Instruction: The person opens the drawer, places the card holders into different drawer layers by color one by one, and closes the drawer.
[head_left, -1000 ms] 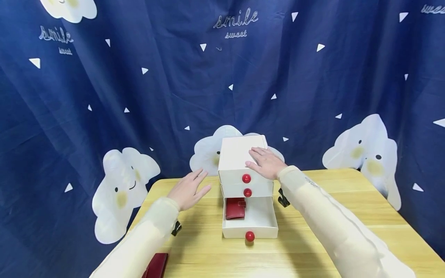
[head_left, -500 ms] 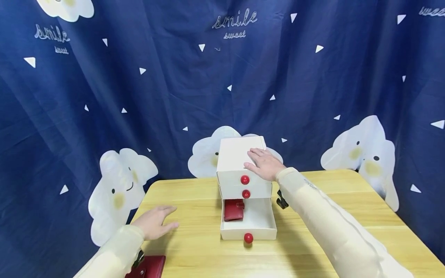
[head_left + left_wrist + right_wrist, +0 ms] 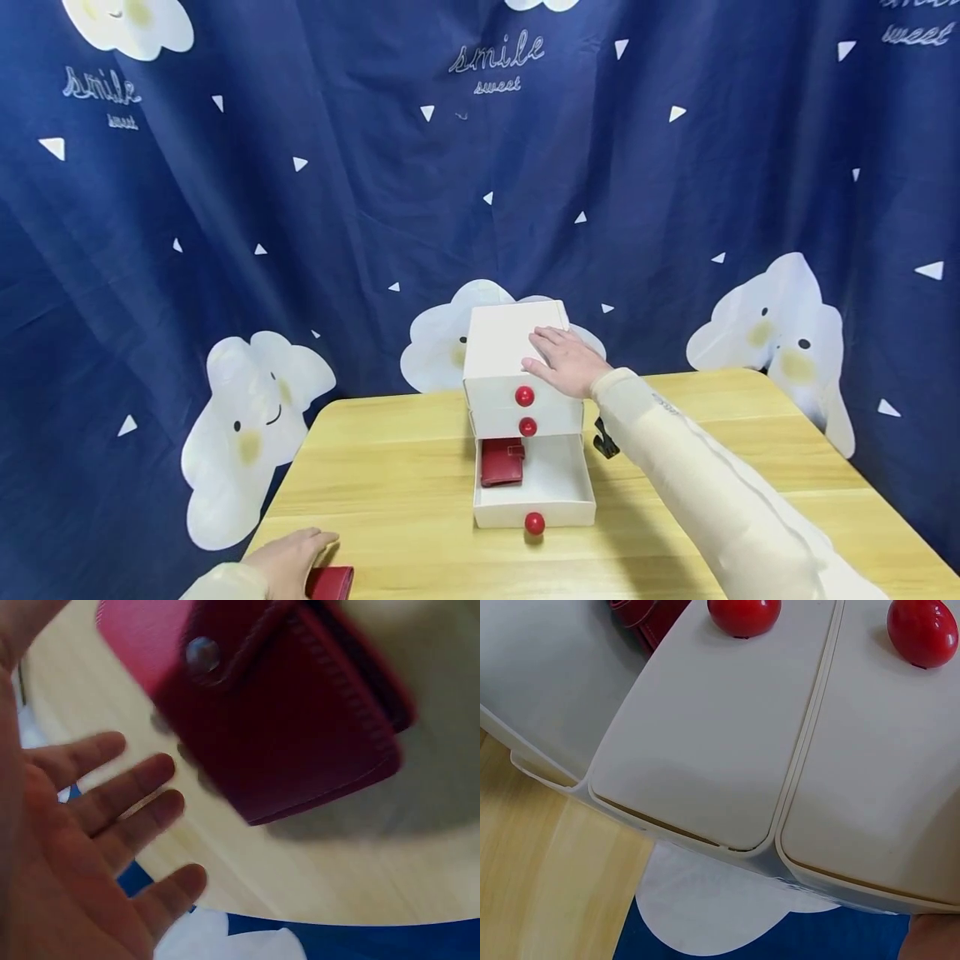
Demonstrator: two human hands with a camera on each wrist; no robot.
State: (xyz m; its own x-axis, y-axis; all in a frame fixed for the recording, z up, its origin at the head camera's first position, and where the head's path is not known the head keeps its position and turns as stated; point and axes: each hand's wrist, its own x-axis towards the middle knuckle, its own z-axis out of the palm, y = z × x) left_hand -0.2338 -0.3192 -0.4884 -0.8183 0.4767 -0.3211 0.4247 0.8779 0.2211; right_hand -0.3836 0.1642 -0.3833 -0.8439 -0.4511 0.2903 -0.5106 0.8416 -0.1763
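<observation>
At the near left of the table my left hand (image 3: 287, 563) is beside a red snap-fastened wallet (image 3: 330, 583). The left wrist view shows its fingers spread and slightly bent, apart from the wallet (image 3: 292, 727). My right hand (image 3: 567, 362) rests on the top right of a white drawer box (image 3: 495, 342) with flat fingers. The lowest drawer (image 3: 558, 492) is pulled out, while the two above it are closed. A second red wallet (image 3: 501, 465) lies in the left back of that drawer; the right wrist view shows only its corner.
Each drawer front carries a red round knob (image 3: 535, 523). The box stands on a pale wooden table (image 3: 405, 492), towards its back edge. Behind hangs a dark blue curtain (image 3: 360, 208) with clouds and triangles.
My left hand has moved from beside the drawer box, down and left to the wallet at the table's near left. The right hand has stayed on the box.
</observation>
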